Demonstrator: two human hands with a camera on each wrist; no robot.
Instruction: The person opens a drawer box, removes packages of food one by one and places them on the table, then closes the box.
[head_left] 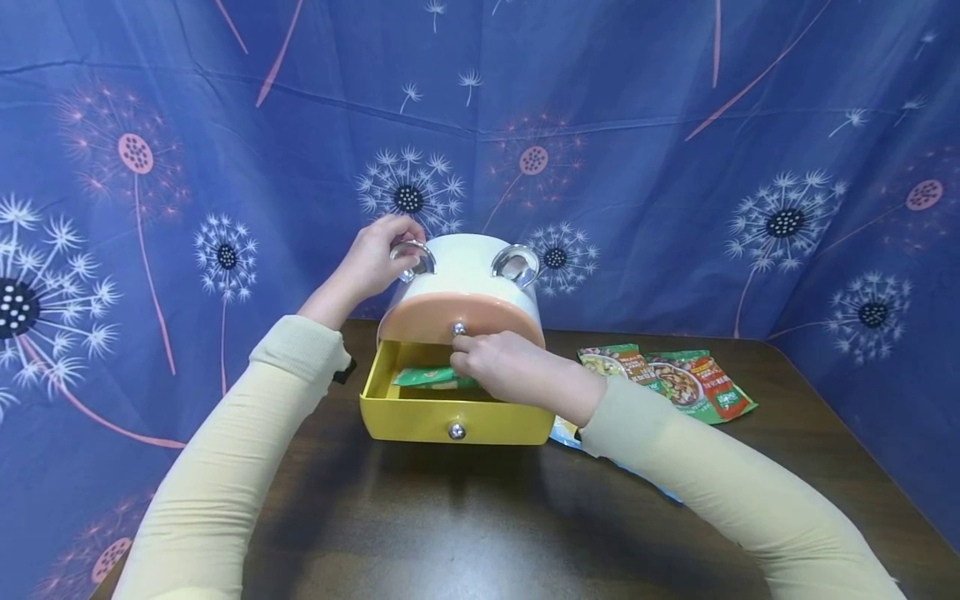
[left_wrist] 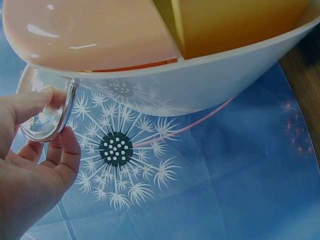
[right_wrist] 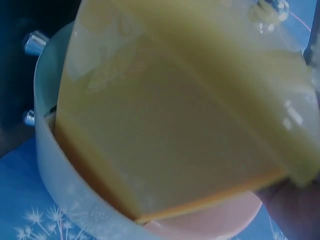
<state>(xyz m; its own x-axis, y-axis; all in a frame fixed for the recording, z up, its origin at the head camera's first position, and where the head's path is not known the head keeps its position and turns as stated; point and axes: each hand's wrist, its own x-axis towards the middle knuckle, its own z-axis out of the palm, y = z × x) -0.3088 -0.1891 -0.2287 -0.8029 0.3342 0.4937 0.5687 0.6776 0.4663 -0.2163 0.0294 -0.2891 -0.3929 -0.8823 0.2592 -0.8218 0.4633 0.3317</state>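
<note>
The left grip [head_left: 381,257] pinches the silver ring [head_left: 429,259] on the box [head_left: 467,265]; the right grip [head_left: 504,365] is by the upper knob [head_left: 459,328], its hold I can't tell. The yellow drawer [head_left: 420,422] juts over the bench [head_left: 450,533].

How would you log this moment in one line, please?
left hand: grips ring | right hand: over yellow drawer | yellow drawer: open, green packet inside

SITE: cloth-screened tabletop corner | ROOM TYPE: cannot be determined | EVIDENCE: blue dandelion-print cloth [head_left: 637,208] hangs across upper frame and down both sides; dark wood-grain table [head_left: 465,508] occupies lower centre
</note>
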